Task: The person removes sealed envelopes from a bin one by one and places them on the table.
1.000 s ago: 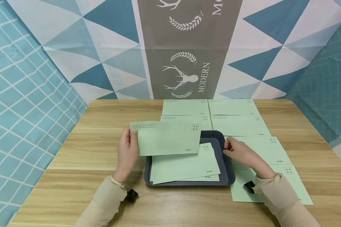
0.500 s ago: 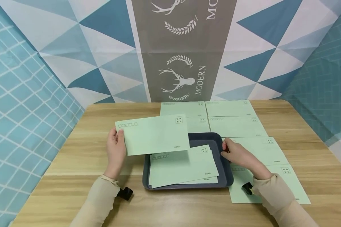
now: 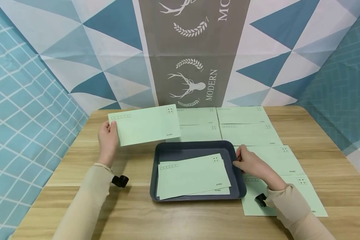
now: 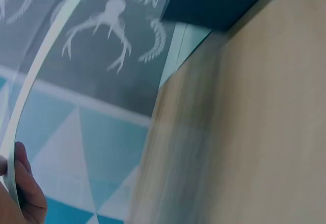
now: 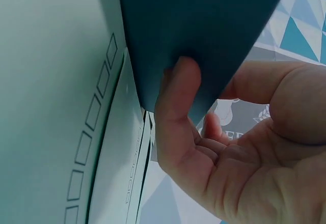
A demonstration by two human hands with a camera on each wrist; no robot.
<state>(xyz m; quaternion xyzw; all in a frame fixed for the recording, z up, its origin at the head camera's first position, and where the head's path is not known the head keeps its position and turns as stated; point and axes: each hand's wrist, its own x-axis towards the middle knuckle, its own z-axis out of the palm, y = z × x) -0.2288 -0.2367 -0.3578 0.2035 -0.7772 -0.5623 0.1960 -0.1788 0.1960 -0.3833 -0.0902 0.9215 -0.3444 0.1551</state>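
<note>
My left hand (image 3: 108,141) pinches a pale green envelope (image 3: 145,126) by its left edge, thumb in front. It is raised above the table, left of and behind the dark grey tray (image 3: 186,151). Seen edge-on in the left wrist view, the envelope (image 4: 36,71) bows slightly. Several more green envelopes (image 3: 195,176) lie overlapping in the tray, the top one askew. At the tray's right side, my right hand (image 3: 253,163) grips the rim. In the right wrist view a bent finger presses the outer wall of the tray (image 5: 178,20), with the thumb over the other side.
Green envelopes lie in rows behind the tray and to its right, such as the back right envelope (image 3: 243,115) and the front right envelope (image 3: 282,196), partly under my right forearm. Bare wooden table (image 3: 132,203) shows left and in front. A patterned backdrop (image 3: 192,50) stands behind.
My left hand has carried the envelope left and away from me, from over the tray to beside it, uncovering more of the tray. The right hand stays at the tray's rim.
</note>
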